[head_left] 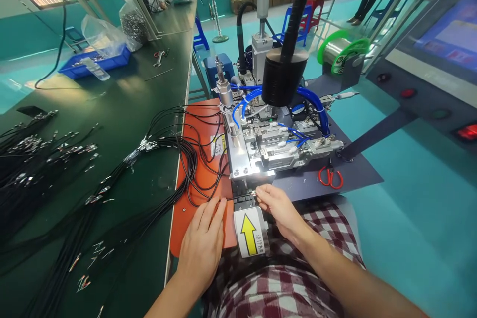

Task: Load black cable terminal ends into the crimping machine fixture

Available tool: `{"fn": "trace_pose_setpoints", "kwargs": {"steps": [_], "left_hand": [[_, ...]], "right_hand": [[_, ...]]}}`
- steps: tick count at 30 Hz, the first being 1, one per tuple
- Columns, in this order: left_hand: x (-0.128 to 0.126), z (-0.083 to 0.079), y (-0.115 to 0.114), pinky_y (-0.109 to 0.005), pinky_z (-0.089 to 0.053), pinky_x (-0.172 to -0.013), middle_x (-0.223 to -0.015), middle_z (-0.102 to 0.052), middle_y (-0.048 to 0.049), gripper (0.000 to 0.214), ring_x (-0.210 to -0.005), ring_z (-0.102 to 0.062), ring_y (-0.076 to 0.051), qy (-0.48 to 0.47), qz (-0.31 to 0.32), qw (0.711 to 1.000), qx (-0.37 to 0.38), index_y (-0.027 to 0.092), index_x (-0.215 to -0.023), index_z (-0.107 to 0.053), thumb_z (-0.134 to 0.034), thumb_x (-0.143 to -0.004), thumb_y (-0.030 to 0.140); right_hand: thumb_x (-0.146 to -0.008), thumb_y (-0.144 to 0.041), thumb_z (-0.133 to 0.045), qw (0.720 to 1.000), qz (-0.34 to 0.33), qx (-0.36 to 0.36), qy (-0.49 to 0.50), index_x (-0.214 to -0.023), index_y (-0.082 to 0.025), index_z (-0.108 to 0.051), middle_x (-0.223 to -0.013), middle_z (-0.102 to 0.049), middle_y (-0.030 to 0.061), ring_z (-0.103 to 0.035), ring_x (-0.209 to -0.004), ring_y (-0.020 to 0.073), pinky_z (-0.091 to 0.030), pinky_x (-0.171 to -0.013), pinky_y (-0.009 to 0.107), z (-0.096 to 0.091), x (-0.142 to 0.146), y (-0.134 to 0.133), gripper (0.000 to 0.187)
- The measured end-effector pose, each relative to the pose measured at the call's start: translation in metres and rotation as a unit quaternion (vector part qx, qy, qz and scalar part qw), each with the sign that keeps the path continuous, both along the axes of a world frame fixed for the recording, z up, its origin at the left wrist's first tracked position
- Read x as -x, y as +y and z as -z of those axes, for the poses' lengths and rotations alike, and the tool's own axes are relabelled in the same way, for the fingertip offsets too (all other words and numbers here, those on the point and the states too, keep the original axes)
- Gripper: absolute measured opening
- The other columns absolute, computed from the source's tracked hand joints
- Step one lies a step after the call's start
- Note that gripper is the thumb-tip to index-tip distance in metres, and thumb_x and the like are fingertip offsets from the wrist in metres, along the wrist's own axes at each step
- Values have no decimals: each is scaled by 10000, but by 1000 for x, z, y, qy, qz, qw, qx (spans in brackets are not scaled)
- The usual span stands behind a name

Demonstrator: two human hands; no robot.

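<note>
My left hand [204, 241] lies flat with fingers stretched on the orange plate [203, 179], its fingertips on a thin black wire [223, 199]. My right hand [278, 208] pinches the metal end of that wire [253, 193] at the front slot of the metal machine fixture [268, 151]. Just below sits a white block with a yellow arrow [250, 232]. A bundle of black wires [164, 144] loops over the orange plate from the left.
Several black wires with metal terminals [44, 159] lie across the dark green bench. Red scissors [330, 177] rest right of the fixture. A black cylinder [283, 77] and blue hoses hang above it. A blue tray [93, 62] stands far left; a green spool [341, 52] at the back right.
</note>
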State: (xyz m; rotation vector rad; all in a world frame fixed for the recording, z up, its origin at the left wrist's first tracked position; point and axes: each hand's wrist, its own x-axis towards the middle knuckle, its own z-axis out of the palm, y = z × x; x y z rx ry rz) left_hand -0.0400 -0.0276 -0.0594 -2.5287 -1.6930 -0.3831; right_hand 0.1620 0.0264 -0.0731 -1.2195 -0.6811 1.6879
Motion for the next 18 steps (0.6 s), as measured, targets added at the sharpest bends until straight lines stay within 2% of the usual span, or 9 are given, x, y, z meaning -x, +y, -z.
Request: {"fn": "trace_pose_setpoints", "kwargs": {"steps": [3, 5, 8, 11, 15, 18], "left_hand": [[-2, 1, -1, -400, -500, -930, -1326, -562, -98, 433, -1199, -500, -286, 4, -8, 1000, -5, 192, -1350, -491, -389, -930, 169], [-1, 1, -4, -390, -502, -934, -1332, -565, -87, 443, -1208, -502, -275, 3, -7, 1000, -2, 197, -1359, -479, -382, -929, 158], [2, -1, -2, -394, -499, -955, -1353, -556, -88, 451, -1232, -502, -261, 0, -10, 1000, 19, 190, -1367, -468, -373, -928, 149], [1, -8, 14, -418, -473, -1001, -1377, -536, -115, 439, -1269, -484, -256, -17, -13, 998, 51, 158, -1362, -470, -368, -935, 172], [-6, -19, 43, -424, -435, -1048, -1391, -516, -137, 419, -1277, -480, -235, -42, -10, 997, 69, 131, -1336, -480, -349, -941, 178], [-1, -23, 50, -361, -463, -1019, -1361, -538, -112, 385, -1238, -512, -207, -34, -14, 998, 53, 148, -1289, -512, -383, -927, 182]], "right_hand": [[-688, -608, -697, 1000, 13, 2, -18, -718, -159, -599, -636, -546, -29, -419, -516, 94, -298, -533, 253, 5, -8, -7, 461], [-690, -635, -679, 998, 47, 19, -41, -827, -162, -623, -717, -584, -9, -442, -516, 98, -292, -513, 250, 14, -19, -17, 495], [-689, -651, -666, 991, 93, 40, -86, -815, -168, -625, -712, -565, -7, -422, -490, 98, -270, -472, 248, 31, -38, -36, 501], [-680, -637, -675, 987, 94, 56, -118, -796, -180, -627, -683, -550, -11, -396, -465, 103, -264, -444, 250, 42, -53, -53, 474], [-724, -595, -666, 984, 84, 24, -153, -783, -194, -630, -666, -553, -11, -392, -484, 111, -320, -443, 250, 38, -58, -62, 407], [-726, -586, -671, 982, 77, 8, -171, -824, -209, -641, -687, -579, -5, -423, -498, 119, -377, -447, 252, 28, -64, -64, 391]]}}
